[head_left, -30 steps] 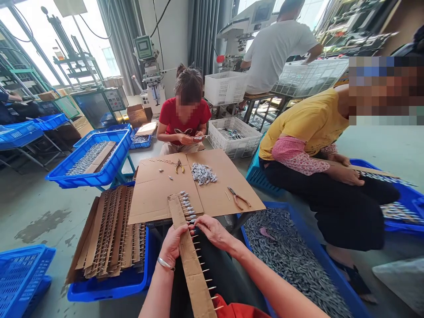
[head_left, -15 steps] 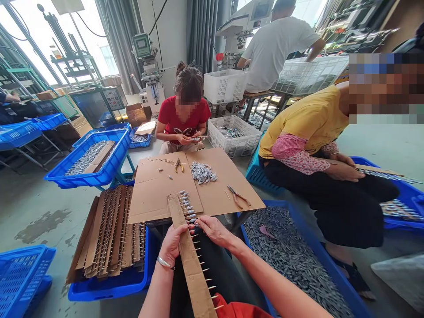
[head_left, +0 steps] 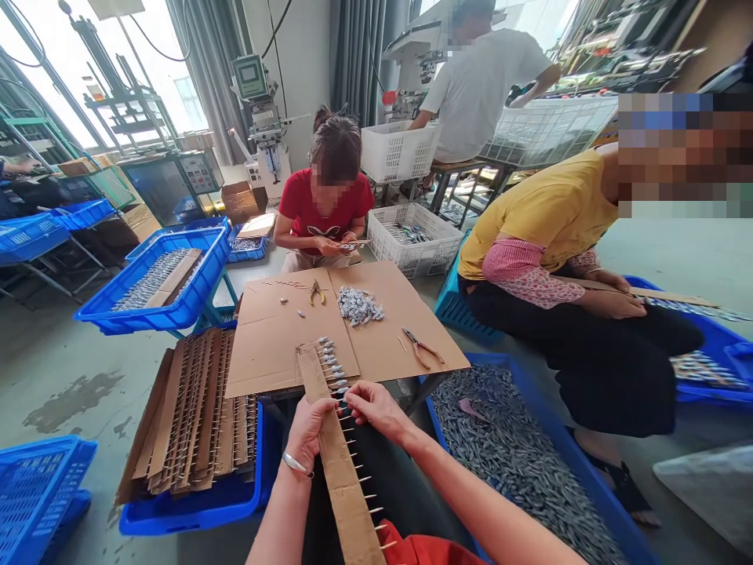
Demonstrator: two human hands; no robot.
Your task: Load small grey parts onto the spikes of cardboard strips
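A long brown corrugated cardboard strip (head_left: 346, 482) lies slanted between the hands, its left edge gripped by the left hand (head_left: 307, 430). From its right edge jut thin pins (head_left: 365, 477). Those nearer than the right hand (head_left: 376, 408) are bare, and those beyond its fingertips carry small silvery metal pieces (head_left: 329, 365).

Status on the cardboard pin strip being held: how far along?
Done: the top stretch of the cardboard strip carries silver pieces on its pins. In hand: the left hand holds the strip; the right hand works at the pin just below the loaded ones, what it pinches is hidden. Left: the lower pins are bare, and a pile of loose pieces lies on the cardboard table top.
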